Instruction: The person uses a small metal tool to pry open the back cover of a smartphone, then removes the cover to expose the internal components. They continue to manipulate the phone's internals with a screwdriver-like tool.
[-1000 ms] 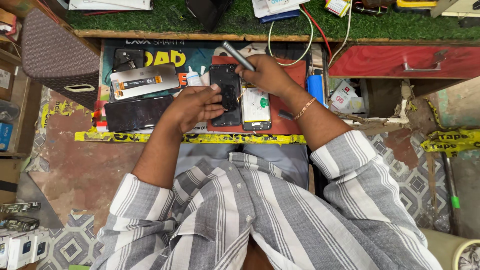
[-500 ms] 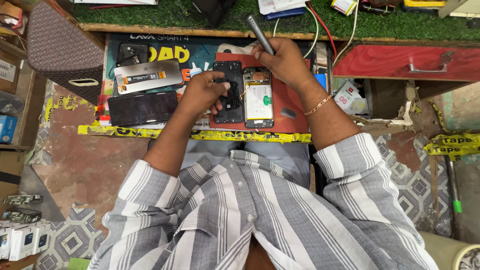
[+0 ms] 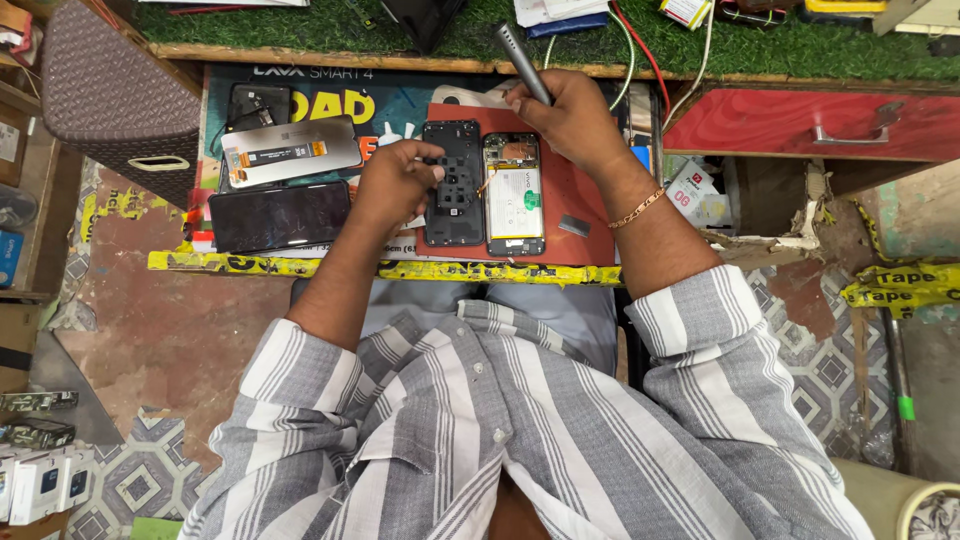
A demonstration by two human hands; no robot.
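Currently: left hand [image 3: 400, 185] fingertips pinch black back cover [image 3: 453, 185]; right hand [image 3: 565, 115] fist-gripped on grey screwdriver [image 3: 522, 62] over opened phone [image 3: 515, 195]. Risk: tip slip gouges board; phone near bench [image 3: 400, 270] front edge.

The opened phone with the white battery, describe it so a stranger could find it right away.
On the red work mat two phone bodies lie side by side. The opened phone lies nearer the right hand; unlike the black back cover beside it, it shows a white battery.

Matt metal screwdriver [image 3: 522, 62], glossy glass screen [image 3: 280, 215]
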